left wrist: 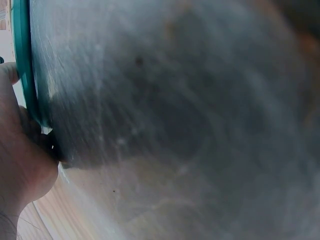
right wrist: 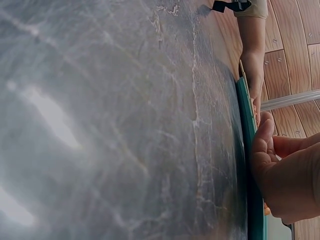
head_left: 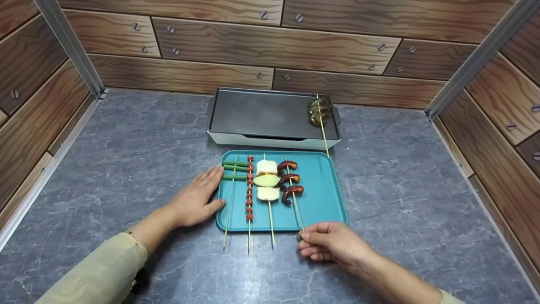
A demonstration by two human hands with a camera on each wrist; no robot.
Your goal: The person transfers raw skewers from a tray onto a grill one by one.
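Note:
On a teal tray (head_left: 325, 190) lie several skewers side by side. My right hand (head_left: 331, 245) pinches the bare end of the skewer of dark red octopus tentacles (head_left: 291, 178) at the tray's front edge; that hand also shows in the right wrist view (right wrist: 287, 175). My left hand (head_left: 196, 198) rests with extended fingers against the tray's left edge. To the left of the tentacles are a skewer of white squares and a pale green slice (head_left: 266, 181), one of small red pieces (head_left: 249, 202), and one of green stalks (head_left: 234, 177).
Behind the tray stands a flat griddle (head_left: 261, 112) with a dark top and pale base. A skewer of glossy dark green-brown pieces (head_left: 319, 110) lies at its right end, its stick reaching over the tray's back edge. Wood-patterned walls (head_left: 274, 42) enclose the grey marbled table (head_left: 147, 122).

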